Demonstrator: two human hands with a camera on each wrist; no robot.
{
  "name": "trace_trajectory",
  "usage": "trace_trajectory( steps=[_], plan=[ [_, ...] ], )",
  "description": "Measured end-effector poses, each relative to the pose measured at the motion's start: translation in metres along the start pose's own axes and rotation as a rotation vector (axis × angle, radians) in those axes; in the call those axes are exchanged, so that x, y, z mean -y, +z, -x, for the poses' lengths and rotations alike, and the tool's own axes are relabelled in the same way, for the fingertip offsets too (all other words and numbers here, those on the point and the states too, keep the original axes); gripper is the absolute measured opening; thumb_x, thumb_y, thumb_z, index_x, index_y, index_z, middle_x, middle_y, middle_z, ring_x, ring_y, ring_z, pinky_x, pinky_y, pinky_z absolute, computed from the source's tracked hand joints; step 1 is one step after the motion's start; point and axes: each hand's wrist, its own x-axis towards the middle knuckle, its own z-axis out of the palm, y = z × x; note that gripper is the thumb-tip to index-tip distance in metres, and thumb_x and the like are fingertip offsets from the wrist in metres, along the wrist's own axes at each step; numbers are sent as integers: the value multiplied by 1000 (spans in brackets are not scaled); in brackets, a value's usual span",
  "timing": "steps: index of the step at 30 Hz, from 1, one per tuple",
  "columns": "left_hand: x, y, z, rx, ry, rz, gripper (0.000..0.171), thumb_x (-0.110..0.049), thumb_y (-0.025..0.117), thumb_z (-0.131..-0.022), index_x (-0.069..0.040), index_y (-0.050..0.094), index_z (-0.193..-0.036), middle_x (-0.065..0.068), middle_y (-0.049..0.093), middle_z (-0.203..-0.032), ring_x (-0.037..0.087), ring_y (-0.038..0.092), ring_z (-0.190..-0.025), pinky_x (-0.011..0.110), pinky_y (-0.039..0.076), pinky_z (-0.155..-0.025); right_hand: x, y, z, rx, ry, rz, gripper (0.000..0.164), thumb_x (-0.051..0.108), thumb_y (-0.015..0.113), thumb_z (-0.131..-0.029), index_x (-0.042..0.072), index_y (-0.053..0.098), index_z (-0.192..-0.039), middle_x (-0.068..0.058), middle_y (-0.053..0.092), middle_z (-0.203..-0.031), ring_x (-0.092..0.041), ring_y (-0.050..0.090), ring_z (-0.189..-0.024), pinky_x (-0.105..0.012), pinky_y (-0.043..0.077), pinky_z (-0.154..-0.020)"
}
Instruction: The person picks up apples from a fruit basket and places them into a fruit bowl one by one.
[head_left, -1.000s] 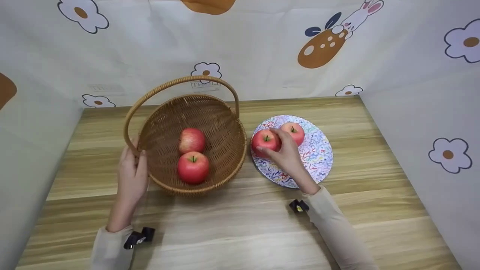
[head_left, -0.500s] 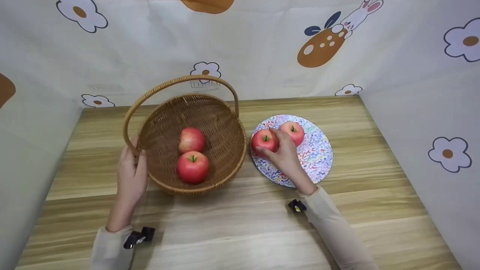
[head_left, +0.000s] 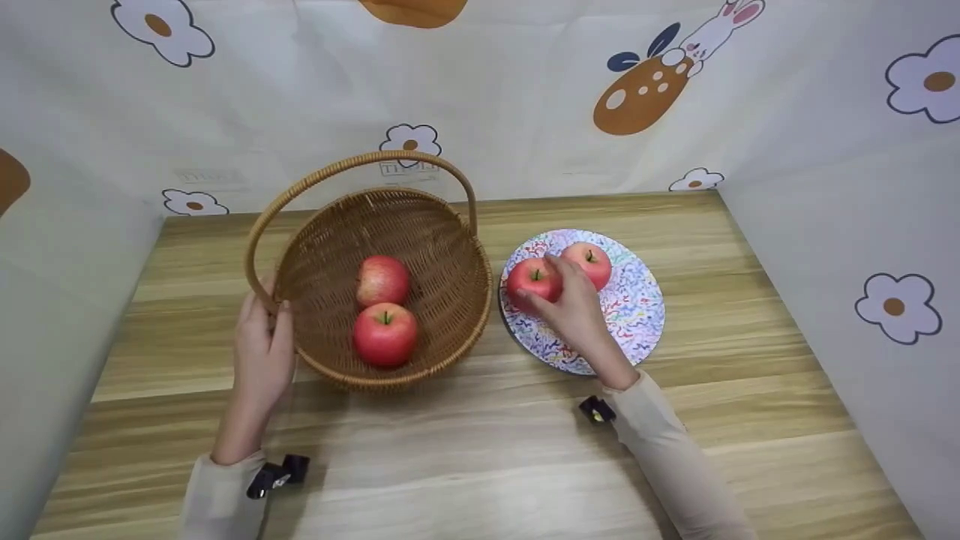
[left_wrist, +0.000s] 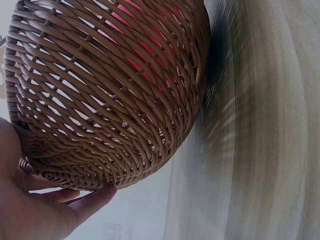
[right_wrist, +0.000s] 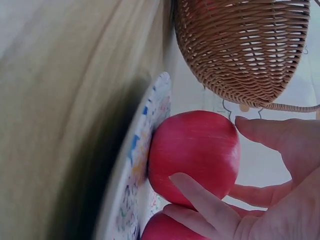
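Note:
In the head view, a brown wicker basket [head_left: 439, 337] with a tall arched handle stands left of centre. Two red apples [head_left: 384, 334] lie inside it. My left hand [head_left: 264, 349] grips the basket's left rim by the handle's base, thumb on the inner side; in the left wrist view its fingers [left_wrist: 95, 202] lie against the woven outside. To the right is a round plate [head_left: 634, 319] with a colourful squiggle pattern. My right hand [head_left: 574, 311] holds a red apple [right_wrist: 195, 150] between thumb and fingers, low at the plate's left side. A second, paler apple [head_left: 589, 264] sits right behind it on the plate.
Both things stand on a wood-grain table [head_left: 450, 465]. A pale cloth backdrop [head_left: 510, 97] printed with flowers and a rabbit rises behind and at both sides. The basket's right rim is close to the plate's left edge.
My right hand and the apple in it have shifted slightly to the right on the plate. The left hand and basket have stayed in place.

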Motion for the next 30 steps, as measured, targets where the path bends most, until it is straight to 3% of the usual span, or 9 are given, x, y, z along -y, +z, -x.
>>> trace_trajectory(
  steps=[12, 23, 30],
  plan=[
    [-1, 0, 1, -18, 20, 12, 46, 1, 48, -105, 16, 47, -149, 39, 48, -147, 54, 44, -139, 68, 35, -114, 9, -10, 0, 27, 38, -5, 66, 18, 86, -89, -9, 57, -143, -30, 60, -142, -47, 54, -134, -56, 42, -116],
    [1, -1, 0, -12, 17, 0, 45, 1, 47, -105, 16, 49, -147, 38, 49, -146, 51, 44, -140, 66, 36, -114, 16, -16, 3, 35, 38, 17, 66, 20, 85, -90, -7, 58, -144, -30, 61, -141, -46, 56, -133, -57, 43, -115],
    [-2, -2, -1, 36, -31, 0, 51, -4, 44, -108, 16, 38, -155, 36, 40, -157, 45, 38, -148, 59, 33, -118, 18, -20, 4, 16, 5, 10, 64, 13, 86, -88, -9, 59, -141, -28, 66, -130, -43, 60, -122, -56, 47, -104]
  ],
)
